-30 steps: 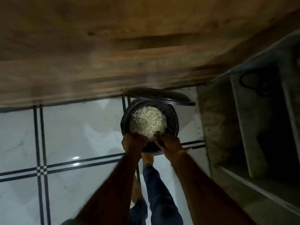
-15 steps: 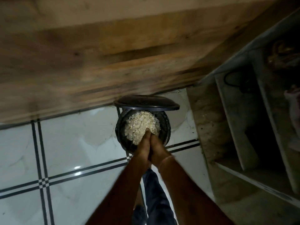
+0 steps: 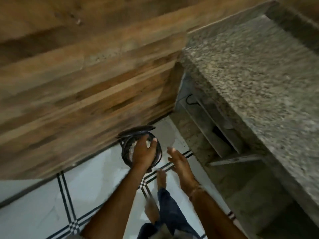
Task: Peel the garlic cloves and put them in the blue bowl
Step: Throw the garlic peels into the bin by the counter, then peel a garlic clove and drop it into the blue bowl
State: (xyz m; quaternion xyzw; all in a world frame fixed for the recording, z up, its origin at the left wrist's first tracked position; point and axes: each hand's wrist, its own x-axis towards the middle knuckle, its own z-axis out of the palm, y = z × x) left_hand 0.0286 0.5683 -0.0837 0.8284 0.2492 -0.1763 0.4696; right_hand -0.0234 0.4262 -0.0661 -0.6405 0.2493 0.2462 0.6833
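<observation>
White black-lined tile floor (image 3: 37, 202), dark round container (image 3: 124, 153), perhaps a bin.

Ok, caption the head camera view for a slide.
Left hand over a dark bin of pale scraps; right hand open beside it.

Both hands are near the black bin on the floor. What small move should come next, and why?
Probably lift the left hand away and swing the lid down. The left hand is spread over the opening of the bin. The right hand is open beside it, holding nothing. Pale peelings show inside, and the lid stands raised by the wooden wall.
</observation>
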